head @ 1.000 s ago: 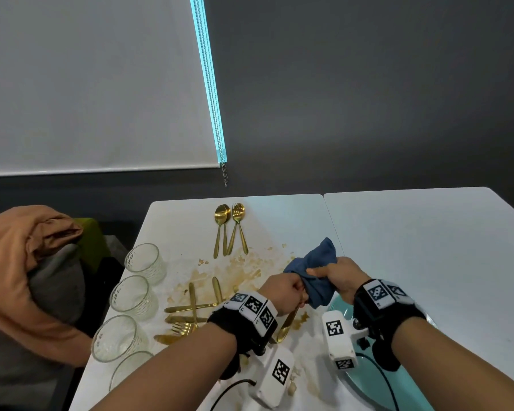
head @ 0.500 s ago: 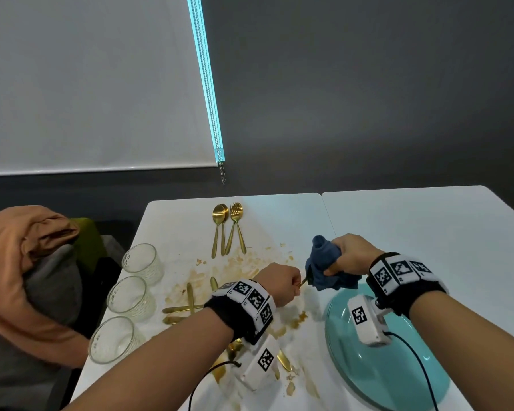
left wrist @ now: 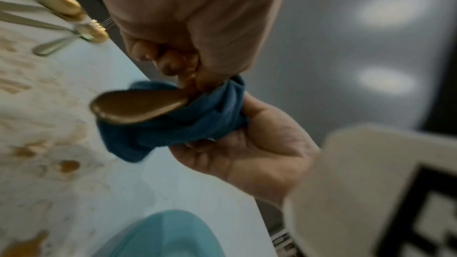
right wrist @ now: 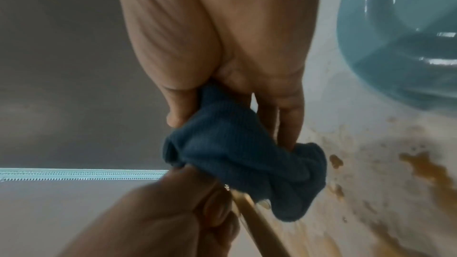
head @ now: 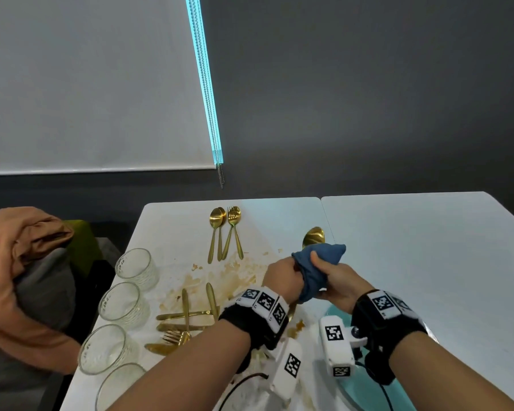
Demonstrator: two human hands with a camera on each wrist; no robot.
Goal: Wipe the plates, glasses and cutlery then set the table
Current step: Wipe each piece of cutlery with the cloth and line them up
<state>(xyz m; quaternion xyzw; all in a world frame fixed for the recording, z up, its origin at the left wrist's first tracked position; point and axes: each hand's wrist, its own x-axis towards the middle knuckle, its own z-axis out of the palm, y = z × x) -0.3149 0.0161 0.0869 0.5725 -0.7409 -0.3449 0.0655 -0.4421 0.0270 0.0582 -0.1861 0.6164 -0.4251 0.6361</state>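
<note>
Over the stained table (head: 172, 232), my left hand (head: 281, 275) pinches the spoon (head: 313, 237) steady while my right hand (head: 334, 277) squeezes the cloth (head: 318, 256) around it, frame centre.

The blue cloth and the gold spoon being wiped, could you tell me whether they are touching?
Touching. In the left wrist view the spoon lies bowl-down against the blue cloth, which the right hand bunches round its neck while the left hand holds the handle.
</note>
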